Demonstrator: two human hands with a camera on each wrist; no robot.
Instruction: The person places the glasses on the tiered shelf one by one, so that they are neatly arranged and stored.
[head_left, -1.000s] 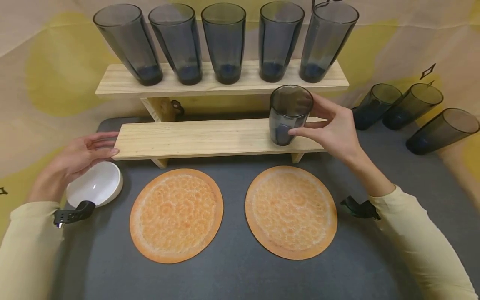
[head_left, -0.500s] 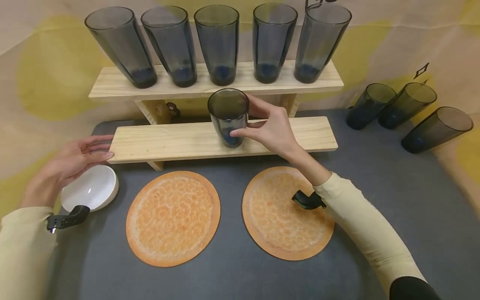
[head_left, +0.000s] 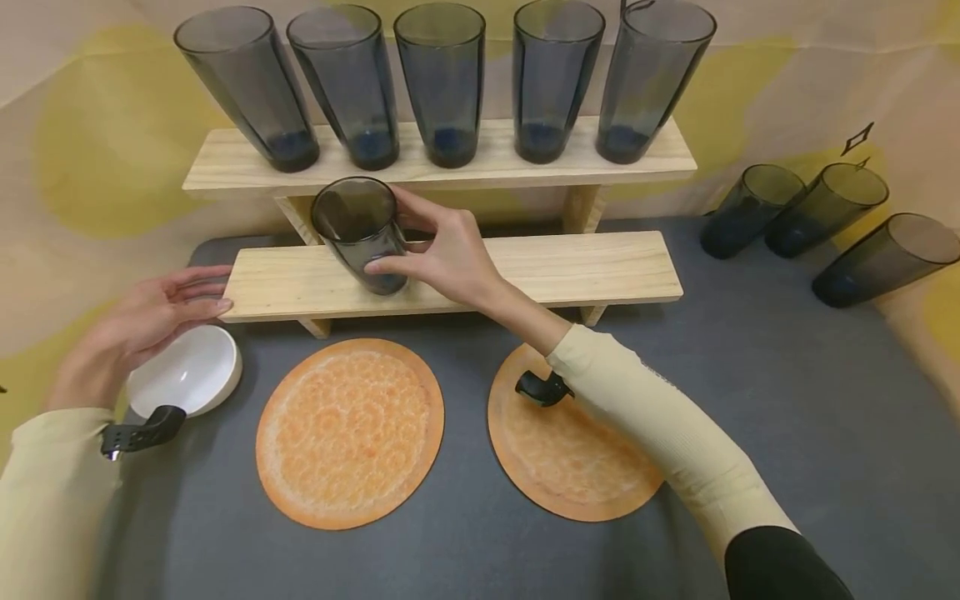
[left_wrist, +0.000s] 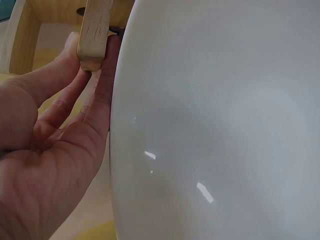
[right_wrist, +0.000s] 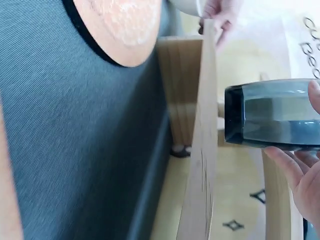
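Observation:
My right hand [head_left: 390, 242] grips a dark smoky glass [head_left: 358, 233] upright over the left part of the lower wooden shelf [head_left: 540, 267]. In the right wrist view the glass [right_wrist: 270, 115] has its base very close to the shelf board [right_wrist: 202, 150]; I cannot tell whether they touch. My fingers [right_wrist: 295, 175] curl round its side. My left hand [head_left: 213, 292] rests with straight fingers against the left end of that shelf. The left wrist view shows its fingers [left_wrist: 102, 85] touching the board end [left_wrist: 95, 35], right beside a white bowl [left_wrist: 215, 125].
Several matching glasses [head_left: 442, 83] stand in a row on the upper shelf [head_left: 225, 162]. Three more glasses [head_left: 825, 208] stand at the far right of the grey table mat [head_left: 787, 400]. Two round orange placemats [head_left: 348, 429] [head_left: 540, 450] lie in front of the shelf. The white bowl [head_left: 187, 371] sits at the left.
My right hand has carried the glass leftward along the lower shelf, from its right end to its left part. My left hand has stayed at the shelf's left end.

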